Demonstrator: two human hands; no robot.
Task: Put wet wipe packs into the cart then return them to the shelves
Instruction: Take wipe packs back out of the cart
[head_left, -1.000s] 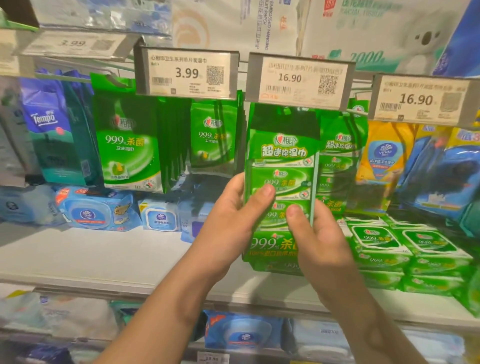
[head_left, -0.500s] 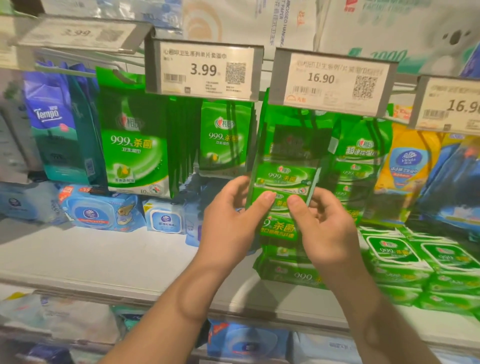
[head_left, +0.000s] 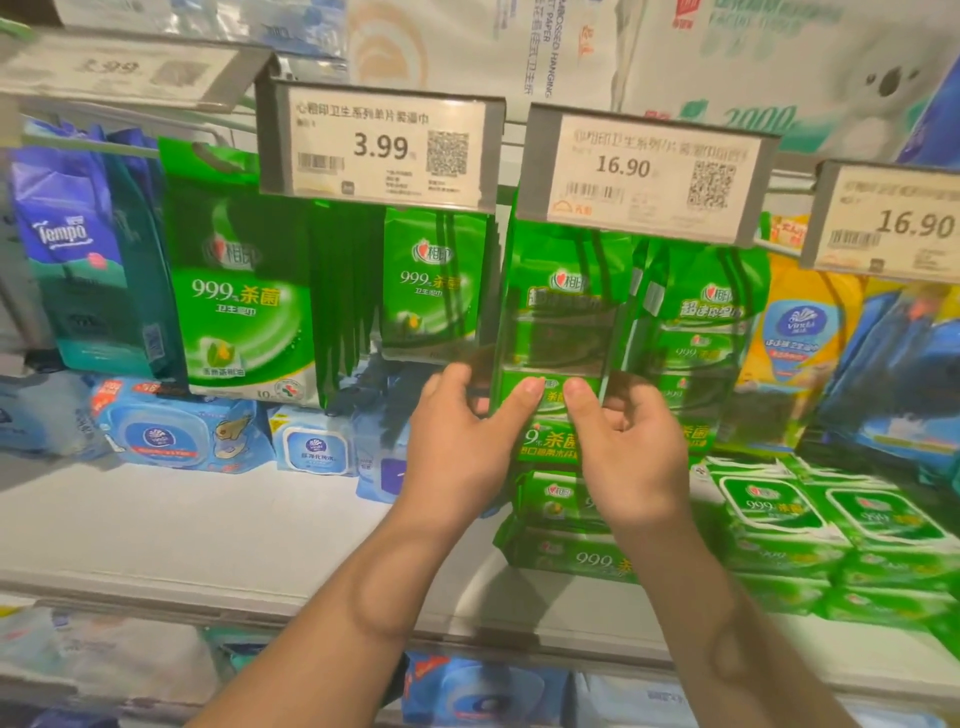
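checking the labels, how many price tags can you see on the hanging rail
4. A blurred 3.99 tag at far left, a 3.99 tag left of centre, a 16.90 tag above the held pack, and a 16.90 tag cut off at the right edge. More may lie outside the frame.

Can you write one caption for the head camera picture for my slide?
Both hands, left and right, hold a green wet wipe pack under the 16.90 tag.

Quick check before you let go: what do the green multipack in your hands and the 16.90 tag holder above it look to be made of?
Green multipack: looks like thin, glossy plastic film; its front reflects light and shows smaller packs through it. Both hands, left and right, pinch its lower part. 16.90 tag holder: seemingly rigid grey plastic with a clear front over a printed label, though it may be an electronic display.
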